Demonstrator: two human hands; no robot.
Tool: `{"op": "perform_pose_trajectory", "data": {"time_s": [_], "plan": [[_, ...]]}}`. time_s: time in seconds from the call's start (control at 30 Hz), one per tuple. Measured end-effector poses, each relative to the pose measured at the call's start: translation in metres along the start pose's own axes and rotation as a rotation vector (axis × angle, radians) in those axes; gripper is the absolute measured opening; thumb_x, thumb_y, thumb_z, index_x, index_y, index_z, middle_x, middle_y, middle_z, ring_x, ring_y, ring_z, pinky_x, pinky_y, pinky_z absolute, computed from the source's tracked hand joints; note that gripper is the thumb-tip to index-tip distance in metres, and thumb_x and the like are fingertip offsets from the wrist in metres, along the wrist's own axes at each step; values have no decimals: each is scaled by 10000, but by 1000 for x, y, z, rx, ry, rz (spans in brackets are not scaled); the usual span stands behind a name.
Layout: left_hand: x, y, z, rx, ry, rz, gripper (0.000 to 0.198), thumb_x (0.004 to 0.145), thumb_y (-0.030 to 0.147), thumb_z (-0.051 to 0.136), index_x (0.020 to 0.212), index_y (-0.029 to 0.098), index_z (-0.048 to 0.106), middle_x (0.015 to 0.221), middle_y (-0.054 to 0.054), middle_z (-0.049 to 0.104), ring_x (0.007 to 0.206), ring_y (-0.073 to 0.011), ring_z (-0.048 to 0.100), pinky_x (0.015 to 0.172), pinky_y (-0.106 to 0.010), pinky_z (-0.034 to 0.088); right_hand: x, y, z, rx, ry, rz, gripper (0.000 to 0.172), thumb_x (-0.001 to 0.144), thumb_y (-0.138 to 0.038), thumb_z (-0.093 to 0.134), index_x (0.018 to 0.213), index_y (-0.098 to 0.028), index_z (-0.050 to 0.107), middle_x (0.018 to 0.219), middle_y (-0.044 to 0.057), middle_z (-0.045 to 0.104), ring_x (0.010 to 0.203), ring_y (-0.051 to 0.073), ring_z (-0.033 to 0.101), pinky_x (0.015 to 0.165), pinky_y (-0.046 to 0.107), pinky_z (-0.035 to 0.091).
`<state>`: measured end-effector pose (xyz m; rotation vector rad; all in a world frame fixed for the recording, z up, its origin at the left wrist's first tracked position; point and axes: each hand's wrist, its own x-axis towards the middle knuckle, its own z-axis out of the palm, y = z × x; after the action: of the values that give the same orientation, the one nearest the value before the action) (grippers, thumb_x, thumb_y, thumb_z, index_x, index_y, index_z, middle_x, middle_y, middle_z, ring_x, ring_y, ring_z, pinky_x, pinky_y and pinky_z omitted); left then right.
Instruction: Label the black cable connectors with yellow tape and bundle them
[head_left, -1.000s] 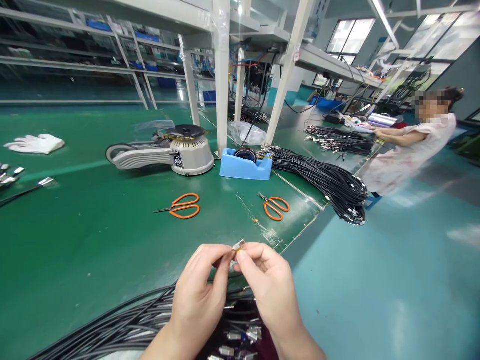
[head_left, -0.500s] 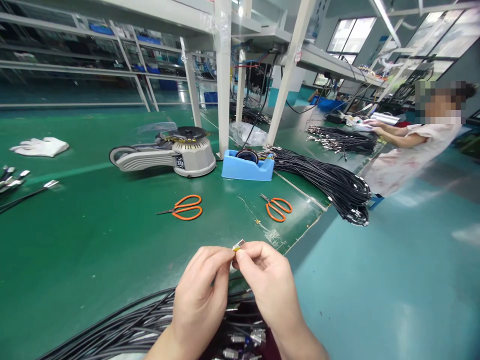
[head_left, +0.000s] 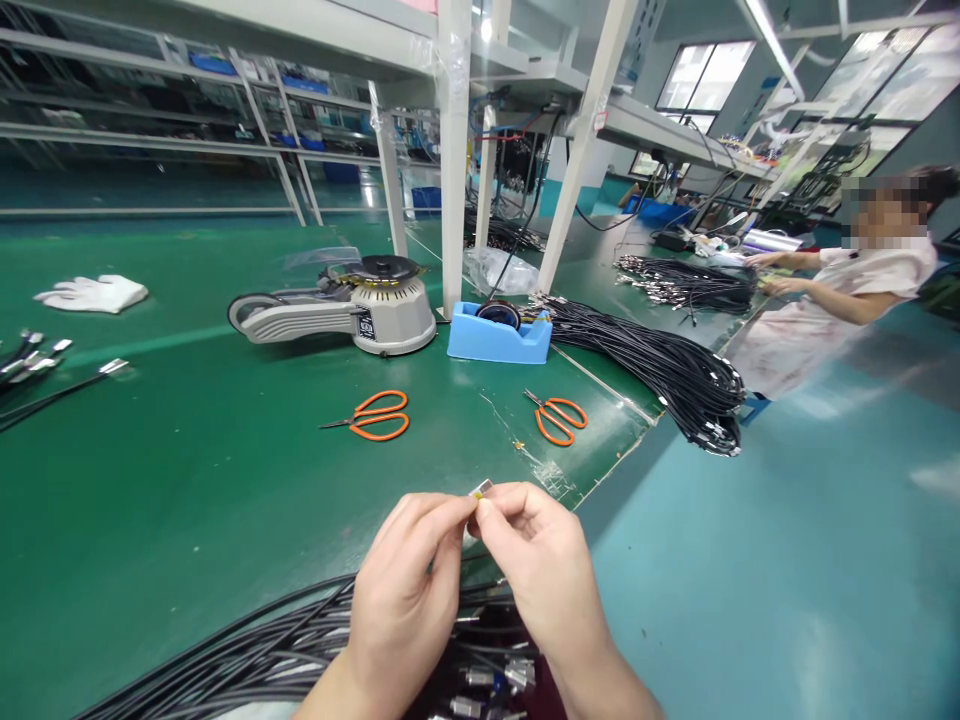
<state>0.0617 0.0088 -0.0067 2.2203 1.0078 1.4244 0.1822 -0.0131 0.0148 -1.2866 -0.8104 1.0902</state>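
My left hand (head_left: 409, 580) and my right hand (head_left: 544, 570) meet near the table's front edge. Both are closed, thumb and fingertips pinching a small cable connector (head_left: 481, 489). Its silver metal end points up and away from me, with a bit of yellow at its base; my fingers cover the rest. Below the hands lies a bundle of black cables (head_left: 247, 640), running off to the lower left. Several silver connectors (head_left: 480, 678) from the bundle show between my wrists.
Two orange-handled scissors (head_left: 381, 416) (head_left: 556, 420) lie ahead. Behind them stand a round tape dispenser machine (head_left: 394, 315) and a blue tape holder (head_left: 499, 335). Black cables (head_left: 637, 350) overhang the right edge. A white glove (head_left: 94, 294) lies left. A co-worker (head_left: 832, 290) is at right.
My hands keep the same pinch on the connector, with only a slight shift of the fingers. The whole view has slid a little; the co-worker's arms have changed position.
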Motion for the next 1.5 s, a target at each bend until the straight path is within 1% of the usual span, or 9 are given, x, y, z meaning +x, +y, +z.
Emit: {"op": "perform_pose_trajectory", "data": {"time_s": [0.23, 0.43, 0.6, 0.73, 0.93, 1.13, 1.3, 1.4, 1.5], "plan": [[-3, -3, 0, 0, -2, 25, 270, 869, 21, 518, 1043, 205, 609, 863, -7, 641, 786, -104, 594, 718, -209, 480, -2, -3, 0, -38, -20, -1, 145, 715, -290, 648, 655, -162, 613, 767, 62, 688, 727, 190, 642, 720, 317, 516], [-2, -2, 1, 16, -20, 5, 300, 888, 39, 488, 1108, 206, 603, 876, -7, 633, 800, -99, 589, 732, -199, 468, -2, -1, -1, -58, -37, -2, 156, 748, -305, 636, 690, -161, 615, 685, 29, 658, 671, 169, 611, 675, 292, 499], [6, 0, -5, -45, -75, -197, 191, 887, 160, 544, 1035, 233, 639, 862, 13, 661, 789, -99, 623, 711, -174, 478, -3, 3, -2, -86, -53, -44, 175, 789, -326, 619, 757, -155, 635, 748, 46, 685, 703, 173, 627, 689, 289, 505], [13, 0, -11, -71, -156, -369, 64, 850, 263, 606, 862, 240, 664, 815, 31, 686, 745, -116, 644, 684, -190, 487, -3, 5, -3, -104, -37, -85, 156, 786, -309, 623, 770, -156, 643, 785, 60, 702, 753, 194, 653, 723, 304, 518], [10, 0, -8, -109, -133, -417, 106, 862, 291, 582, 837, 243, 673, 797, 37, 703, 721, -127, 657, 676, -207, 491, -6, 7, -3, -98, 1, -81, 154, 785, -305, 638, 776, -154, 668, 781, 66, 715, 764, 205, 666, 740, 322, 536], [3, 2, -5, -22, -13, -295, 77, 865, 221, 589, 870, 241, 663, 802, 41, 705, 710, -102, 653, 670, -178, 487, -15, 17, -1, 152, -36, 46, 260, 825, -351, 642, 968, -146, 716, 903, 95, 733, 779, 197, 672, 756, 333, 558], [2, 3, -5, 64, 27, -152, 111, 879, 158, 562, 931, 219, 639, 813, 24, 692, 714, -96, 643, 669, -179, 482, -22, 28, -2, 357, -75, 61, 370, 881, -366, 593, 1192, -166, 611, 1089, 121, 692, 840, 201, 663, 774, 364, 560], [3, 2, -5, 102, 63, -106, 121, 875, 135, 561, 946, 207, 627, 819, 15, 691, 713, -96, 640, 664, -176, 482, -22, 25, -3, 306, -56, 22, 453, 880, -429, 575, 1260, -187, 524, 1058, 103, 685, 824, 189, 657, 761, 354, 559], [3, -1, -5, 122, 61, -64, 135, 866, 117, 565, 961, 195, 622, 833, 8, 692, 724, -99, 644, 687, -182, 483, -19, 17, 0, 141, 3, -39, 420, 818, -467, 636, 1116, -179, 564, 955, 68, 671, 780, 168, 637, 715, 298, 545]]}}
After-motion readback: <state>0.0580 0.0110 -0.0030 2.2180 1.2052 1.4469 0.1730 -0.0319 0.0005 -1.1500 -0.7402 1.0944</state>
